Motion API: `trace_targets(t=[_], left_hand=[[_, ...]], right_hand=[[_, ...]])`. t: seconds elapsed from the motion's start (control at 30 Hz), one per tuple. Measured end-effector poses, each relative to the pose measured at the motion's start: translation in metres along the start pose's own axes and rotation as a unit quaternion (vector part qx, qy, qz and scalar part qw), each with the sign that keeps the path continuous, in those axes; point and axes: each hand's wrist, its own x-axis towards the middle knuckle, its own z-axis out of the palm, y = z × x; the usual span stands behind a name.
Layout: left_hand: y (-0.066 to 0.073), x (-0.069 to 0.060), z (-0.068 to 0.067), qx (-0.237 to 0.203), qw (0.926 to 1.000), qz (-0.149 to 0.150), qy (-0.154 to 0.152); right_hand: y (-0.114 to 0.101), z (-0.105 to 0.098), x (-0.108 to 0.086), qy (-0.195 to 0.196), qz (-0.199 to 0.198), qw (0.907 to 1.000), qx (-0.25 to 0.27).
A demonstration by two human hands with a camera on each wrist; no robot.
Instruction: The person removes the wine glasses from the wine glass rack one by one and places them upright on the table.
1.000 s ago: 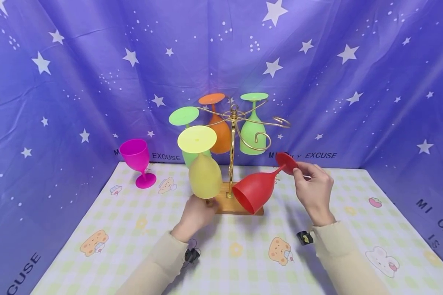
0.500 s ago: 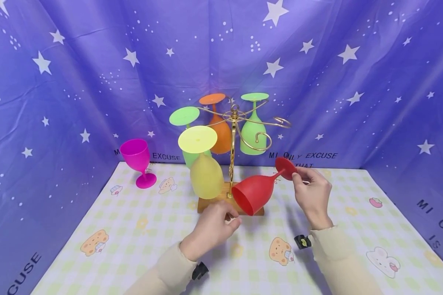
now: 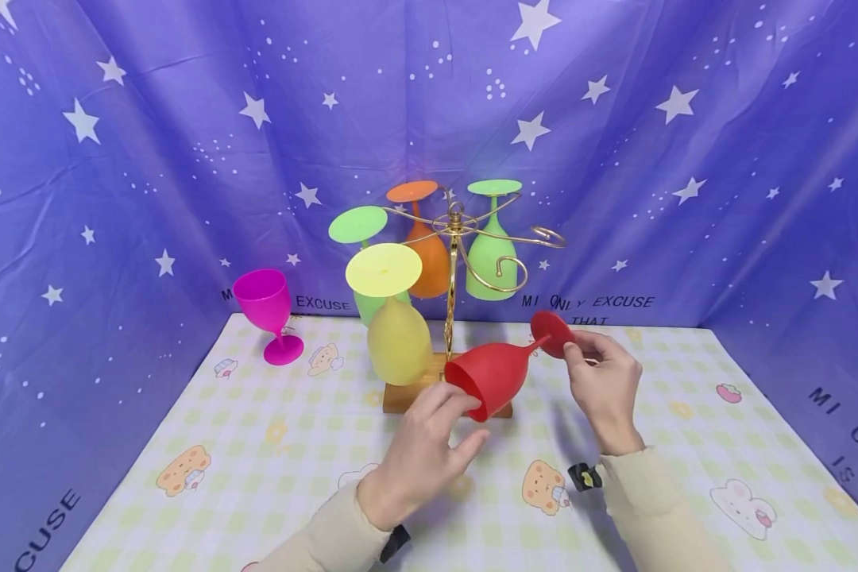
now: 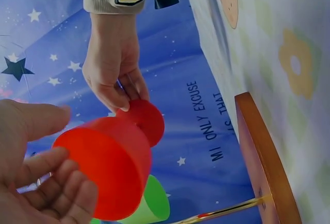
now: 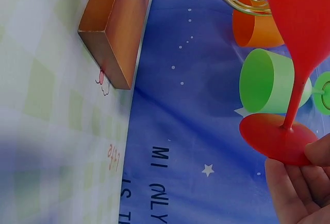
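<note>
Here's the red cup, just right of and below the middle of the head view, and it's in the right hand, thumb and fingers pinching its foot. Look at that tilt: the long axis slants from the foot at upper right to the mouth at lower left, in front of the rack. Nearest that mouth, the left hand, fingers loose at the rim, thumb apart, gripping nothing; contact's hard to call!

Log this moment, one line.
right hand pinches red goblet by foot | left hand at its mouth, contact unclear | magenta goblet upright on table
</note>
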Motion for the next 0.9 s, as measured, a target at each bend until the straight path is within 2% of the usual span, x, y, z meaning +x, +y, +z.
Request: trace_targets(t=[0.13, 0.23, 0.4, 0.57, 0.73, 0.9], left_hand=[[0.001, 0.001, 0.000, 0.000, 0.9989, 0.047, 0.009], [0.002, 0.001, 0.000, 0.004, 0.9982, 0.058, 0.013], [0.004, 0.002, -0.001, 0.011, 0.9980, 0.060, 0.017], [0.004, 0.002, -0.002, -0.001, 0.9979, 0.060, 0.026], [0.005, 0.004, -0.002, -0.014, 0.9965, 0.061, 0.056], [0.005, 0.006, -0.003, -0.027, 0.9940, 0.054, 0.092]], right_hand=[[-0.003, 0.000, -0.003, -0.002, 0.009, 1.0000, 0.003], [-0.005, 0.000, -0.006, -0.007, 0.018, 0.9998, 0.008], [-0.008, 0.001, -0.009, -0.008, 0.023, 0.9996, 0.012], [-0.010, 0.001, -0.011, -0.004, 0.029, 0.9995, 0.013], [-0.011, 0.002, -0.012, 0.001, 0.043, 0.9989, 0.019], [-0.011, 0.003, -0.015, 0.012, 0.026, 0.9988, 0.039]])
